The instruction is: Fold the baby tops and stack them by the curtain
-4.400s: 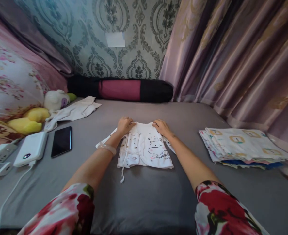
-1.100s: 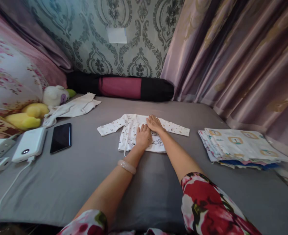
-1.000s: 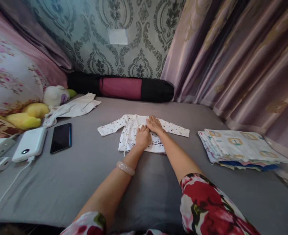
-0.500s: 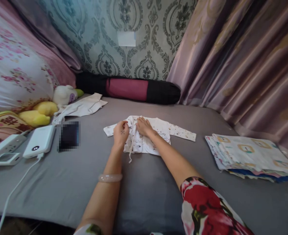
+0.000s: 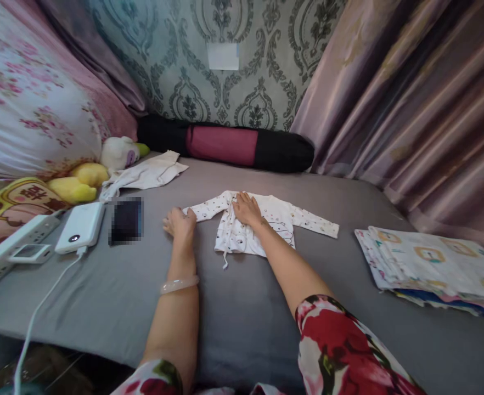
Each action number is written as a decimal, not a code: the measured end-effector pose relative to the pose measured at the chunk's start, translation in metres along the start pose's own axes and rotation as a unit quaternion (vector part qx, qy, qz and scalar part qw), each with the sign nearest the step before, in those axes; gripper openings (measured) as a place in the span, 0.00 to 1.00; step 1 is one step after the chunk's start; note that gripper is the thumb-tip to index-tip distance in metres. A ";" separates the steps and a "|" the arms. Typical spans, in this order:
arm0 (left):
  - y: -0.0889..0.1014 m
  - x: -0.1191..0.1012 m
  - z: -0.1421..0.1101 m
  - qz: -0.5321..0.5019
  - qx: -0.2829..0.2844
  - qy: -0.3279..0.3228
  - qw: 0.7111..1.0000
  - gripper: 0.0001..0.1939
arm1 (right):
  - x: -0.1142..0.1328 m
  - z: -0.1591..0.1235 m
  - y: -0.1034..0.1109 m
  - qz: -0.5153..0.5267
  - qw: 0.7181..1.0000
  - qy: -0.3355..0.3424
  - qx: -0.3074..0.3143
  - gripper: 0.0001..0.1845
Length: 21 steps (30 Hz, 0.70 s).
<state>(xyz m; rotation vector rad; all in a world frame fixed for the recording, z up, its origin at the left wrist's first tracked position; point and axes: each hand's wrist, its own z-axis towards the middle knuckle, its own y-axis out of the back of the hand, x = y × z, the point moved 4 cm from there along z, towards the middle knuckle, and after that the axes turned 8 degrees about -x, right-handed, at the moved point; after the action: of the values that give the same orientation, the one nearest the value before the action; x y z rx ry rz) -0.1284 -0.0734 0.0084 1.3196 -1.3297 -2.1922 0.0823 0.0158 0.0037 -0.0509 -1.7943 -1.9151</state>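
A small white baby shirt with a tiny print lies front up on the grey sheet, its two sleeves spread to the sides. Tie strings run down its front, and one hangs past the hem. My right hand lies flat over the upper front, fingers stretched out. At the end of the left sleeve, my left hand is closed on the cuff, which it partly hides. A pale bangle circles my left wrist.
Folded printed cloths are stacked at right. On the left are a white power bank with a cable, a power strip, a blurred dark object, a cream garment and plush toys. A black-and-maroon long bag lies along the wall.
My left hand has moved left from the shirt's front to the left sleeve's cuff, and that sleeve is now straighter. My right hand stays flat on the shirt. The view has shifted slightly.
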 end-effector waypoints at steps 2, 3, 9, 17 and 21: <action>0.002 -0.001 -0.002 0.022 0.020 0.011 0.999 0.19 | -0.002 -0.002 0.004 0.038 0.999 -0.006 -0.001 0.30; 0.003 -0.002 -0.003 0.027 0.029 0.012 0.999 0.19 | -0.003 -0.003 0.007 0.056 0.998 -0.010 -0.008 0.29; 0.003 -0.005 0.000 0.024 0.064 0.015 0.998 0.13 | -0.008 -0.032 0.022 0.109 0.992 -0.022 -0.053 0.26; -0.001 -0.009 0.038 -0.067 0.079 -0.055 0.993 0.09 | -0.008 -0.077 0.024 0.079 0.996 0.036 -0.020 0.25; 0.000 -0.013 0.066 -0.088 0.055 -0.128 0.986 0.12 | -0.008 -0.085 0.018 0.038 0.999 0.026 -0.002 0.24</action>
<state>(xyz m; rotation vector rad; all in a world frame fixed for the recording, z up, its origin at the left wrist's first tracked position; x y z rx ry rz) -0.1741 -0.0278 0.0270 1.2714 -1.4936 -2.5123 0.1226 -0.0616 0.0070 -0.0692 -1.7284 -1.8503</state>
